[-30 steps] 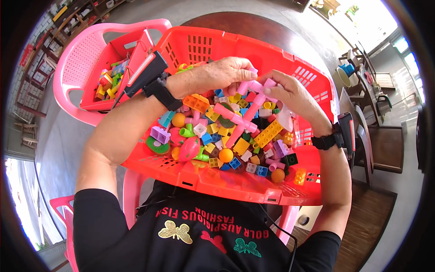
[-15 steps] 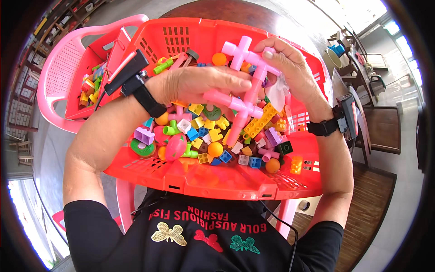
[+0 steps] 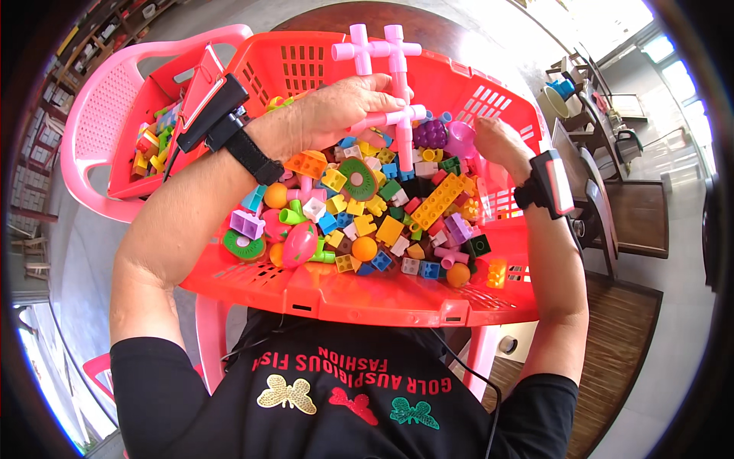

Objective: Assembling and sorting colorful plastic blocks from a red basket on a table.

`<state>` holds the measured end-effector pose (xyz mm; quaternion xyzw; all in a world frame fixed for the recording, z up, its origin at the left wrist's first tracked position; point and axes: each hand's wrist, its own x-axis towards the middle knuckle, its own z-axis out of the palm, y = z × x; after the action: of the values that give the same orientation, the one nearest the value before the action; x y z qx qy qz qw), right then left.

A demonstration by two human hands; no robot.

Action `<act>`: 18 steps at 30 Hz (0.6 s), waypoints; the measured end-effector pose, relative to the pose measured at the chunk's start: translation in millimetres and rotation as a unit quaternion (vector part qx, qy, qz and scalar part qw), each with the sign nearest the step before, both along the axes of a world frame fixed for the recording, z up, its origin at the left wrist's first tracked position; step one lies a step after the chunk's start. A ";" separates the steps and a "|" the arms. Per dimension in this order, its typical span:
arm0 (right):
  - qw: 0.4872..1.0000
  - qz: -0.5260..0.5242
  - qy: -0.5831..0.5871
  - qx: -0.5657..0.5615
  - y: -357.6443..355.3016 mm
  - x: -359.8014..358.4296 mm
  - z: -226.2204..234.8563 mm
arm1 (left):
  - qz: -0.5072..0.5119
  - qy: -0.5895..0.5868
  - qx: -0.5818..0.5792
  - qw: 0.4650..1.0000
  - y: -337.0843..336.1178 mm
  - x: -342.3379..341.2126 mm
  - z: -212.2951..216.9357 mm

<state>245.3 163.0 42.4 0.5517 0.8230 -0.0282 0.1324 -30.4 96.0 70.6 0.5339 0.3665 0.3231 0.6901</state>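
Note:
A red plastic basket [image 3: 367,294] sits in front of me, filled with several colourful toy bricks, balls and toy fruit pieces [image 3: 367,218]. My left hand [image 3: 336,115] is shut on a pink structure of joined tubes [image 3: 382,73], lifted above the pile toward the basket's far wall. My right hand [image 3: 501,145] reaches down into the pieces at the right side of the basket, beside a purple toy grape bunch [image 3: 430,134]; its fingertips are hidden among the pieces. Both wrists carry black strapped devices.
A pink plastic chair [image 3: 99,115] at the left holds a smaller red basket [image 3: 153,153] with more bricks. A dark round wooden table lies beyond the basket. Wooden chairs [image 3: 612,206] stand at the right. Pink chair legs show beneath the big basket.
My left hand has lifted the pink tube structure up and away from the pile. My right hand let go of it and dropped into the pieces at the right.

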 end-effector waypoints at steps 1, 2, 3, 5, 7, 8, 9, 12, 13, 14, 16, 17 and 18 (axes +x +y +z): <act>1.000 -0.001 -0.003 0.002 3.2 4.7 -9.3 | -0.001 -0.003 0.002 1.000 0.1 0.7 -0.6; 0.998 0.060 0.014 0.019 6.8 11.0 -21.4 | -0.013 -0.010 0.001 1.000 0.9 1.3 -2.7; 0.992 0.120 0.030 0.037 7.4 11.6 -27.2 | -0.026 -0.018 0.000 1.000 0.8 2.2 -1.8; 0.995 0.085 0.021 0.049 13.0 17.0 -32.2 | -0.037 -0.013 0.016 0.999 -0.4 5.5 -0.6; 0.866 -0.082 0.450 -0.201 -0.1 -20.4 6.0 | -0.018 -0.004 0.023 1.000 -4.2 -6.9 -2.6; 0.804 -0.075 0.520 -0.277 -9.8 -24.3 27.4 | -0.006 0.006 0.027 1.000 -5.6 -7.1 -0.3; 0.807 -0.080 0.517 -0.274 -3.3 -7.5 14.9 | -0.005 0.016 0.033 0.999 -5.6 -0.9 1.7; 0.979 0.049 0.195 0.020 -5.4 13.4 -1.1 | -0.023 0.000 0.032 0.999 -2.1 3.5 4.9; 0.992 0.101 0.076 0.001 4.5 16.3 -14.4 | -0.021 -0.010 0.023 0.999 -3.2 1.6 5.5; 0.992 0.127 0.013 -0.016 7.6 15.4 -23.5 | -0.017 -0.008 0.021 1.000 -3.6 0.3 4.6; 0.986 0.155 -0.046 -0.033 0.2 -1.3 -22.4 | -0.030 -0.034 0.018 0.999 -4.7 -1.4 2.9; 0.988 0.120 -0.094 -0.018 -10.2 -17.0 -18.3 | -0.023 -0.030 0.015 0.999 -4.5 -3.0 -0.4; 0.987 0.081 -0.142 -0.002 -20.8 -27.3 -14.1 | -0.034 -0.029 0.027 0.999 -5.6 -1.5 -0.2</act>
<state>218.1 142.2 28.3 0.4813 0.8379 0.0599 0.2504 -31.9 90.5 70.4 0.5552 0.3191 0.3244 0.6962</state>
